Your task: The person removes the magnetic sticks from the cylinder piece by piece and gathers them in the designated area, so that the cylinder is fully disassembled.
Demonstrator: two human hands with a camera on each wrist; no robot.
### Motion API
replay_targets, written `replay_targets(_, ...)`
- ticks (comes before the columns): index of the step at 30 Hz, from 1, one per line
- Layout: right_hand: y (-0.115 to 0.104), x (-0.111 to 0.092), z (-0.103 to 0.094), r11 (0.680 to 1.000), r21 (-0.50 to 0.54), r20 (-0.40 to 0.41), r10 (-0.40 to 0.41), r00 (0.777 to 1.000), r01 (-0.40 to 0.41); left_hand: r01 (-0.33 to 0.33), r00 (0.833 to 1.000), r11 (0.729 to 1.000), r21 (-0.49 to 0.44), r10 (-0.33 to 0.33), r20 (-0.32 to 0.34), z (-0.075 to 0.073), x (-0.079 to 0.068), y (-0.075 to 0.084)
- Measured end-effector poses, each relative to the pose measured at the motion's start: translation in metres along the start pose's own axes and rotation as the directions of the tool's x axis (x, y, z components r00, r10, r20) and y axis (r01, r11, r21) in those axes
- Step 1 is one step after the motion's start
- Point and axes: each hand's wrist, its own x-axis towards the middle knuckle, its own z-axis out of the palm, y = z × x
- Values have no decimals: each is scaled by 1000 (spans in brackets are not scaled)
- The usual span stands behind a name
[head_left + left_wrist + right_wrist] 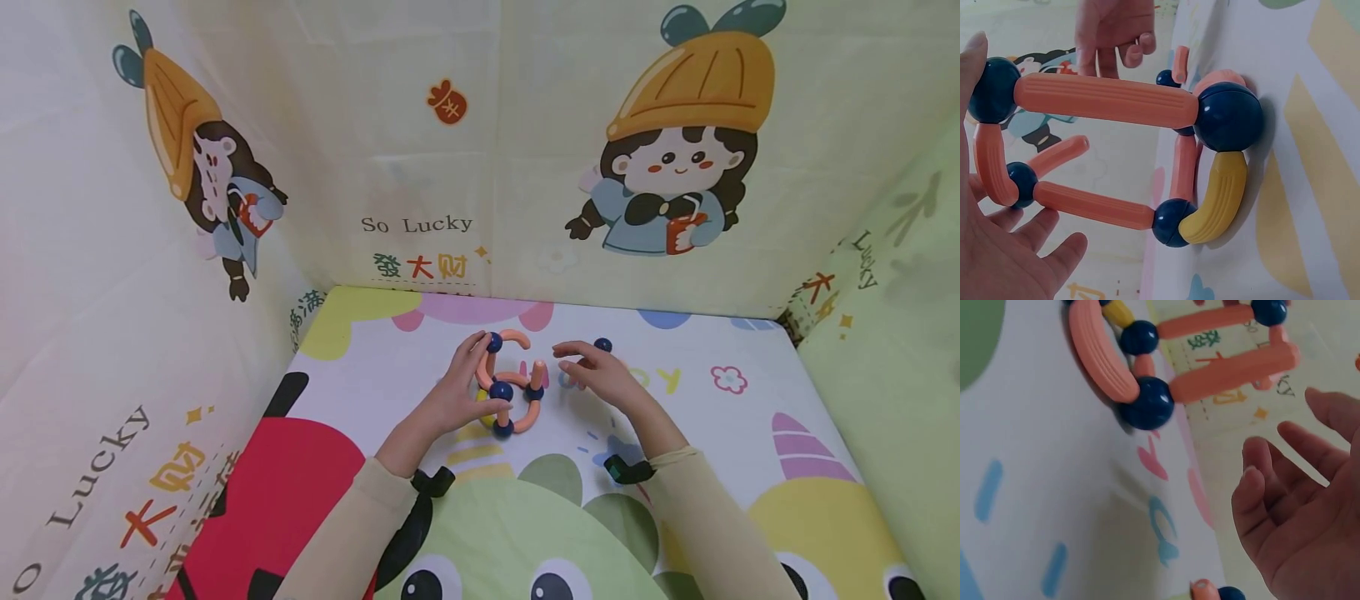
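Note:
A toy frame of orange and yellow rods joined by dark blue balls stands on the table; its near upper ball (501, 391) and an orange upright rod (1107, 100) show clearly. My left hand (450, 396) holds its upper left side, thumb at the near upper ball and fingertips by the far upper ball (1021, 185). One yellow curved rod (1219, 200) is low in the frame. Another orange rod (1235, 372) rises from a base ball (1147, 403) to a free end. My right hand (603, 377) hovers right of the frame, empty, fingers loosely bent.
A loose blue ball (603, 344) lies just beyond my right hand, with a short orange rod (1204, 590) at it. The table's printed mat (720, 425) meets cloth walls (525, 167) at the back and both sides.

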Motion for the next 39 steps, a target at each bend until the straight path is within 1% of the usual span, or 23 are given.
replay_targets(5, 5, 0, 18, 997, 63, 71, -49, 996, 44, 21, 1000, 1000, -4, -21, -2, 1, 0, 1)
replay_targets(9, 12, -1, 30, 989, 146, 88, -45, 995, 32, 28, 1000, 1000, -7, -28, -2, 1, 0, 1)
replay_targets(12, 15, 0, 36, 977, 211, 92, -34, 995, 14, 22, 1000, 1000, -1, -22, -2, 1, 1, 0)
replay_targets(14, 18, 1, 40, 968, 249, 98, -41, 994, 15, 16, 1000, 1000, 0, -16, -1, 1, 0, -1)
replay_targets(21, 21, 5, 51, 944, 331, 122, -26, 992, -16, 5, 1000, 1000, -3, -5, -1, 1, 1, -2)
replay_targets(27, 17, 5, 54, 939, 344, 121, -44, 992, 0, -1, 1000, 1000, -9, 1, 3, 0, 1, -1)
replay_targets(30, 17, 5, 55, 937, 348, 117, -65, 991, 20, -1, 1000, 1000, -5, 1, 4, 0, 0, -1)
replay_targets(34, 16, 6, 56, 925, 377, 117, -90, 989, 39, -4, 1000, 1000, -9, 4, 3, 0, 0, -1)
replay_targets(39, 16, 6, 57, 911, 411, 113, -83, 990, 30, 3, 1000, 1000, -11, -3, 3, 0, 0, -1)
